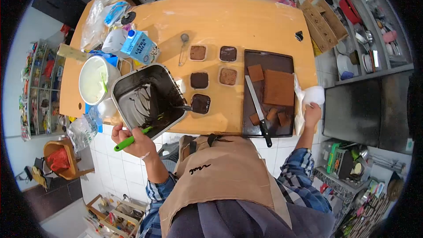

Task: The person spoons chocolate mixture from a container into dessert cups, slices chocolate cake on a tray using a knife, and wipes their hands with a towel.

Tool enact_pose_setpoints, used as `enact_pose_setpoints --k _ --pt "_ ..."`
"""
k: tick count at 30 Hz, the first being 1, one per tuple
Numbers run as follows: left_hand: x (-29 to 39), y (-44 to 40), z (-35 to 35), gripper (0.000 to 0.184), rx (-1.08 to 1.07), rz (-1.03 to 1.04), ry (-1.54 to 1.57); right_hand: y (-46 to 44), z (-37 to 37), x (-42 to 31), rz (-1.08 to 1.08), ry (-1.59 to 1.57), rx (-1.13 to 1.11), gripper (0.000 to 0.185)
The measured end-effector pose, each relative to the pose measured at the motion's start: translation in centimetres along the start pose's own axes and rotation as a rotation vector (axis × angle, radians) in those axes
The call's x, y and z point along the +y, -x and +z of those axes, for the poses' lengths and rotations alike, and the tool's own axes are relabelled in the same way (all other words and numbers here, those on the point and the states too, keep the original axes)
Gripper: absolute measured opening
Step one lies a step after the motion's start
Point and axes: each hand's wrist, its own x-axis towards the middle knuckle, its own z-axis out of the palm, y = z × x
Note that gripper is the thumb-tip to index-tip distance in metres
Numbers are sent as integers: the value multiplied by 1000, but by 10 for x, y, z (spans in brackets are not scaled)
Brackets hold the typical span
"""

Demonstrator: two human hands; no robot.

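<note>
My left hand (132, 139) is closed around the green handle of a spatula (124, 143), whose far end reaches over the near side of a dark square baking pan (145, 99). Dark chocolate is smeared inside this pan. A dark utensil (181, 107) crosses the pan's right rim toward a small chocolate-filled container (201, 104). At the table's right edge, my right hand (313, 113) has its fingers on a rounded white, bag-like thing (313, 95); its exact kind is unclear. Beside it lies a dark tray (269, 56) with a chocolate cake block (279, 88), cut pieces and a bread knife (256, 100).
Several small dessert containers (228, 76) stand mid-table near a small strainer (183, 46). Left of them are a milk carton (140, 48), a white hand mixer (115, 42) and a white bowl (93, 81) of pale cream. A cardboard box (324, 24) stands at the right.
</note>
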Motion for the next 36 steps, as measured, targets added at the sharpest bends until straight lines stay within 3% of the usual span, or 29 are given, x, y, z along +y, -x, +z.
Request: enact_pose_setpoints --k 6,8,12,13,16,17,20,21,25,28,29,31,32,33,35,36 --pt "-2 -1 -3 20 9 1 23 2 29 72 144 72 -144 30" --pt "-5 0 -4 20 8 91 3 1 42 90 114 70 -109 27" --pt "5 3 -8 17 29 91 -47 -7 43 82 177 200 -146 22" --pt "0 1 -10 13 24 172 -42 -5 42 82 64 228 -68 22" --pt "7 5 -12 12 26 79 -18 -5 51 89 -10 250 26 24" --pt "8 6 -14 15 30 -53 10 -7 56 92 14 275 17 27" --pt "-2 7 -17 17 25 44 -12 -17 70 114 -201 485 -18 33" --pt "1 7 -19 17 9 65 -41 -25 58 100 -127 704 -329 39" --pt "4 6 -21 17 22 99 -40 14 -4 -16 202 369 7 39" --pt "4 8 -20 21 38 -15 -8 23 -11 -55 7 195 39 36" --pt "2 8 -19 20 39 17 -28 27 -17 -85 29 -17 -73 34" --pt "-5 8 -18 20 33 85 -65 31 12 -113 -194 -370 -129 32" --pt "-6 8 -17 19 25 79 -43 50 -6 -161 -284 -484 -213 29" --pt "-7 9 -15 17 17 73 -20 71 -20 -203 -115 -689 -484 26" --pt "-3 9 -10 15 1 111 -7 108 -27 -248 -151 -945 -791 23" --pt "1 9 -9 14 -7 152 -20 123 -24 -259 -361 -896 -834 24"
